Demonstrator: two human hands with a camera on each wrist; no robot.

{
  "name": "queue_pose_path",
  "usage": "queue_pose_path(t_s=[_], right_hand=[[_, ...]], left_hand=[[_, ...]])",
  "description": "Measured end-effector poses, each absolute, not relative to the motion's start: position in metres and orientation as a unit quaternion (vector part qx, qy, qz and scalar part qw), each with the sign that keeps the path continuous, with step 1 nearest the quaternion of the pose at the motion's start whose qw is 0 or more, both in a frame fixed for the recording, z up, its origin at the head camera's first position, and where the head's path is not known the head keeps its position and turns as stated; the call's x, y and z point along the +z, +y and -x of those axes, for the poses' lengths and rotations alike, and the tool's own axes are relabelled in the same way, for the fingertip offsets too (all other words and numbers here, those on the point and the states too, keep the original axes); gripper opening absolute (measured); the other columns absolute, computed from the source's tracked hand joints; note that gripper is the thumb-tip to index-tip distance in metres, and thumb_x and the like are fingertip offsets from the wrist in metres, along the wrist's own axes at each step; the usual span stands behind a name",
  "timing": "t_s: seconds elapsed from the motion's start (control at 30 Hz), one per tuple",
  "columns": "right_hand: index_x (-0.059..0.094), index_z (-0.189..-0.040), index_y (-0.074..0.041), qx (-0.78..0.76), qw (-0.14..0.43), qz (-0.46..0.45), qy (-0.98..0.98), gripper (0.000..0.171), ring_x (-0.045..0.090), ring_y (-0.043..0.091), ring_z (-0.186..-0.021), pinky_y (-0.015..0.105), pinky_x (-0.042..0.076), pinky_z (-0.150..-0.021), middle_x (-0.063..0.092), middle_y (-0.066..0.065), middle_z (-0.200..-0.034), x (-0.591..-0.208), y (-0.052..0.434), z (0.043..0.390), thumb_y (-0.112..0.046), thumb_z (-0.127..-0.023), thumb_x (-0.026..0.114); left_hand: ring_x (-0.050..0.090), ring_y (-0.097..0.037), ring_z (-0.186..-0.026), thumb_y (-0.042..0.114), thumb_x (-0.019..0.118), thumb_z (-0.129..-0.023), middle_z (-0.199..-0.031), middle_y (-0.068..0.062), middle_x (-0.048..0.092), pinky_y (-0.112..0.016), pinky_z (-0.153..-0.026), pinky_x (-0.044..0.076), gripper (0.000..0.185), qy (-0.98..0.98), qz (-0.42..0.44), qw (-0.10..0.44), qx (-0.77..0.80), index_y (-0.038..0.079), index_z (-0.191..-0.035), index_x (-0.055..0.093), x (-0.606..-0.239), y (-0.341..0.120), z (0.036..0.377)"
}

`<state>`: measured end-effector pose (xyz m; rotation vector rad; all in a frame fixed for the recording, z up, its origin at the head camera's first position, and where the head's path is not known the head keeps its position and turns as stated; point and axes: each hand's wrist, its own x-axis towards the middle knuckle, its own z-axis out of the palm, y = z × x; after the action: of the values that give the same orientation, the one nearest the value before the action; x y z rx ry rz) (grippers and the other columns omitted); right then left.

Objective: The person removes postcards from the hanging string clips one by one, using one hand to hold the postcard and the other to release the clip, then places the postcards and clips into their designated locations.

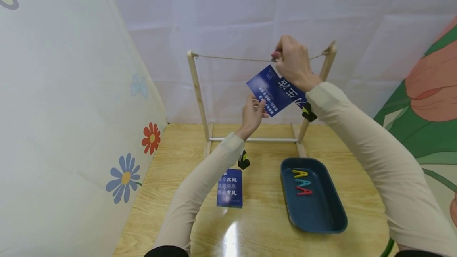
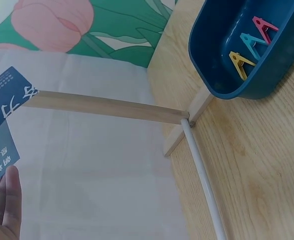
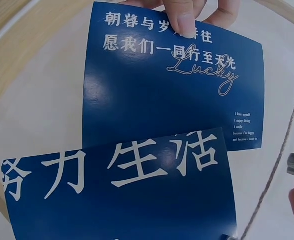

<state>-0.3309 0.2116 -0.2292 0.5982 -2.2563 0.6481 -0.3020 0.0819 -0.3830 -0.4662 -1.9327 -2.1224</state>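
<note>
Your right hand (image 1: 293, 63) is up at the twine line (image 1: 232, 58) near the frame's right post, fingers curled on a pink clip (image 1: 275, 54) over the blue cards (image 1: 276, 89). Your left hand (image 1: 252, 113) pinches the lower edge of the front card; two cards overlap there, hanging tilted between the posts of the wooden frame (image 1: 197, 90). One more card (image 1: 229, 188) lies flat on the table (image 1: 257, 225), open wood around it. Three clips, yellow, teal and red (image 1: 302, 182), sit in the blue tray (image 1: 321, 217), just right of it.
</note>
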Motion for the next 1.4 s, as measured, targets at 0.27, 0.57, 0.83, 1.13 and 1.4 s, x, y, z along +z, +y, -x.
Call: queue_pose_path(t_s=[0.27, 0.57, 0.83, 1.13, 1.4], right_hand=[[0.052, -0.098, 0.009, 0.234, 0.364, -0.268, -0.861, 0.02, 0.058, 0.039, -0.081, 0.045, 0.048, -0.066, 0.057, 0.025, -0.09, -0.235, 0.213, 0.33, 0.018, -0.081, 0.047], [0.05, -0.101, 0.009, 0.226, 0.384, -0.307, -0.841, 0.02, 0.054, 0.038, -0.084, 0.045, 0.048, -0.072, 0.053, 0.025, -0.093, -0.244, 0.216, 0.33, 0.019, -0.083, 0.05], [0.049, -0.101, 0.008, 0.216, 0.403, -0.335, -0.824, 0.018, 0.056, 0.038, -0.085, 0.045, 0.049, -0.068, 0.052, 0.024, -0.094, -0.256, 0.219, 0.327, 0.018, -0.086, 0.052], [0.05, -0.101, 0.008, 0.188, 0.423, -0.365, -0.808, 0.017, 0.052, 0.036, -0.077, 0.046, 0.047, -0.058, 0.053, 0.024, -0.093, -0.269, 0.224, 0.323, 0.014, -0.086, 0.056], [0.05, -0.1, 0.008, 0.155, 0.425, -0.374, -0.81, 0.018, 0.052, 0.036, -0.078, 0.046, 0.051, -0.061, 0.052, 0.024, -0.094, -0.274, 0.227, 0.318, 0.009, -0.088, 0.063]], left_hand=[[0.067, -0.041, -0.068, -0.001, 0.053, -0.101, -0.084, -0.02, 0.061, -0.032, -0.058, 0.061, 0.015, -0.664, 0.165, 0.122, -0.719, -0.007, -0.113, 0.044, -0.386, 0.078, 0.302], [0.064, -0.05, -0.075, -0.001, 0.052, -0.101, -0.09, -0.027, 0.06, -0.044, -0.064, 0.061, 0.019, -0.661, 0.153, 0.11, -0.726, -0.009, -0.116, 0.043, -0.393, 0.07, 0.302], [0.064, -0.025, -0.067, -0.001, 0.052, -0.101, -0.088, -0.016, 0.059, -0.029, -0.061, 0.061, 0.016, -0.667, 0.144, 0.102, -0.724, -0.007, -0.114, 0.044, -0.396, 0.065, 0.301], [0.063, -0.023, -0.066, -0.001, 0.053, -0.101, -0.087, -0.013, 0.058, -0.034, -0.063, 0.062, 0.016, -0.663, 0.123, 0.092, -0.733, -0.006, -0.113, 0.044, -0.408, 0.056, 0.299], [0.065, -0.036, -0.07, -0.002, 0.053, -0.101, -0.09, -0.024, 0.06, -0.042, -0.065, 0.062, 0.017, -0.666, 0.118, 0.093, -0.731, -0.007, -0.113, 0.044, -0.42, 0.051, 0.298]])
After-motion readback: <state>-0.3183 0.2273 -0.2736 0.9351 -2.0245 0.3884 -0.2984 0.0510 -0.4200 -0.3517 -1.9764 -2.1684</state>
